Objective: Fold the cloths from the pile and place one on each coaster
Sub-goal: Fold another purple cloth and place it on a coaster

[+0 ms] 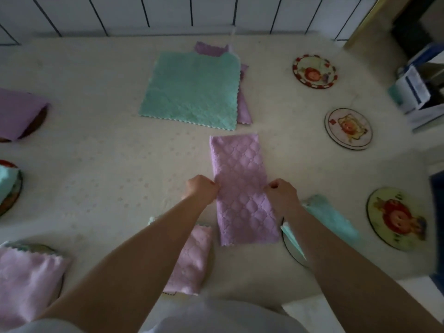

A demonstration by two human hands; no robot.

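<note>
A purple quilted cloth point(241, 188), folded into a long strip, lies on the table in front of me. My left hand point(201, 188) pinches its left edge at mid-length and my right hand point(282, 191) pinches its right edge. Behind it lies the pile point(192, 90), a green cloth on top with purple ones showing underneath. Three bare round coasters sit at the right: a far coaster point(314, 71), a middle coaster point(348, 128) and a near coaster point(397, 218). Folded cloths cover other coasters: purple point(192, 258), green point(331, 217), purple point(28, 275), green point(8, 183), purple point(20, 111).
The table has a pale patterned cover point(108, 164). A white tiled wall point(168, 13) runs along the back. Boxes and papers point(418, 90) stand at the far right edge.
</note>
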